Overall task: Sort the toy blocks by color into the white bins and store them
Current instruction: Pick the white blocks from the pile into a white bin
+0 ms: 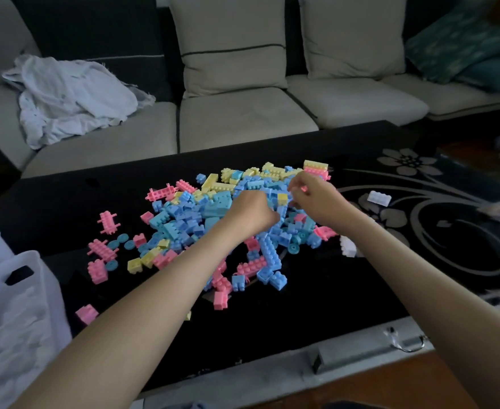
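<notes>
White bin [12, 305] sits nearest, low on the left beside the black table [316, 314]. Mid-table, the pile of blocks [184, 219] spreads out, pink, blue and yellow all mixed. Left hand [251, 212] digs in, fingers curled and buried; its grip can't be made out. Right hand [313, 196] curls at the pile's far edge, its hold unclear. Beyond lies the sofa [243, 122].

We see smooth plastic blocks [213, 208] in pastel colours with a faint sheen. The black tabletop [316, 305] under them looks hard and glossy to us. The white bin [15, 305] seems matt plastic. The sofa [243, 119] is matt woven cloth, and the crumpled rag [71, 95] is thin, soft fabric.
</notes>
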